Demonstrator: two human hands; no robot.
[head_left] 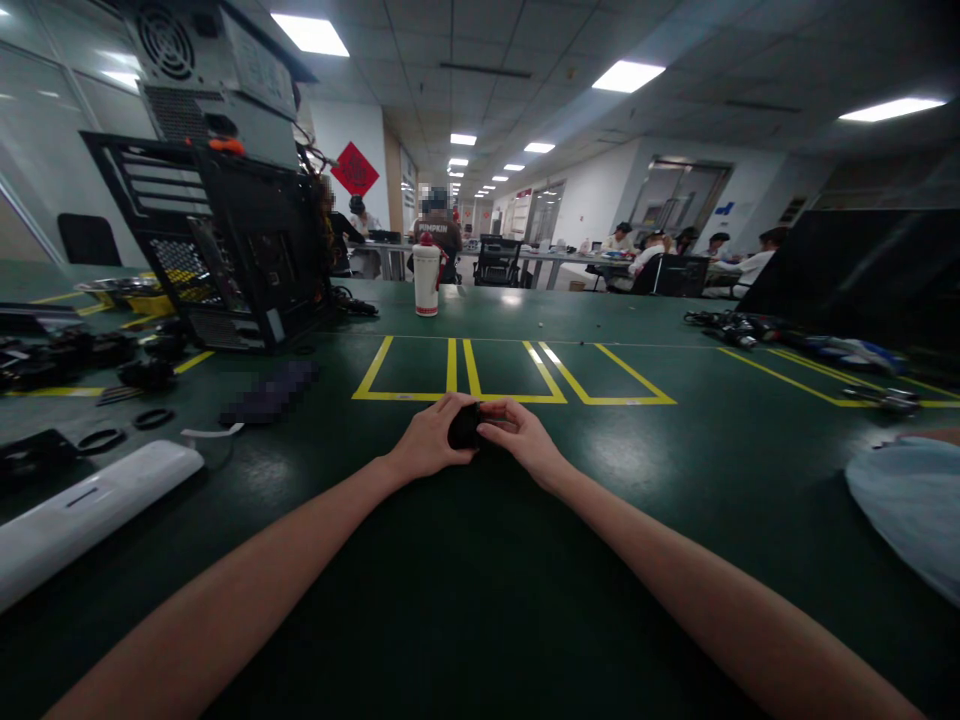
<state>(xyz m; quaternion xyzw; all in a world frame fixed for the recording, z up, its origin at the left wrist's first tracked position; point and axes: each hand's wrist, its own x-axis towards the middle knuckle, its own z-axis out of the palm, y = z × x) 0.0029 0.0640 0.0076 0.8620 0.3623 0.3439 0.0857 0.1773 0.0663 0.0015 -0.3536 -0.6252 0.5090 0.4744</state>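
Observation:
Both hands meet over the green table, around a small dark rounded object (464,427) whose kind I cannot make out. My left hand (433,437) wraps it from the left, fingers over the top and thumb below. From the other side, my right hand (519,436) pinches at its right edge with thumb and fingertips. Part of the object is covered by the fingers. Just beyond the hands, yellow tape outlines (465,397) mark the tabletop (480,580).
An open black computer case (247,250) with a power supply (217,80) on top stands at left. Nearby are black rings (101,440), dark parts and a white elongated device (97,510). A white cup (427,280) stands behind. A sleeve (911,505) shows at right.

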